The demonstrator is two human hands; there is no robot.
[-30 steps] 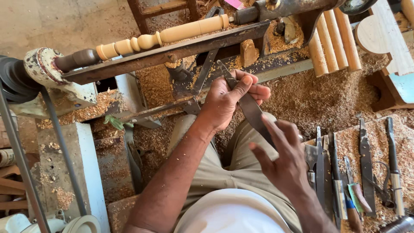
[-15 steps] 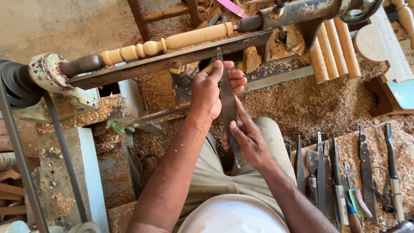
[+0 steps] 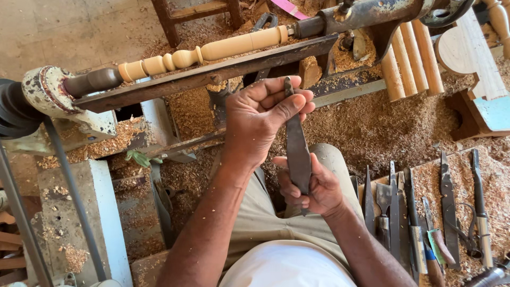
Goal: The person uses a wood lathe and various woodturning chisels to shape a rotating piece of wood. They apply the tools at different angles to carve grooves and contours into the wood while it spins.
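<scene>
A seated person is holding a long, flat, dark steel chisel (image 3: 297, 151) upright over their lap, in front of a lathe (image 3: 64, 101). The left hand (image 3: 263, 119) is pinching the blade's upper end, fingers curled tight around it. The right hand (image 3: 311, 186) is gripping the lower end, fingers wrapped closed. One pale turned spindle (image 3: 202, 53), beaded at one end and smooth along the rest, is sitting mounted in the rusty lathe. Three plain wooden dowels (image 3: 409, 53) are lying beyond. Coarse sawdust (image 3: 372, 127) is covering everything. About seven more dark metal tools (image 3: 419, 212) are lying side by side at right.
</scene>
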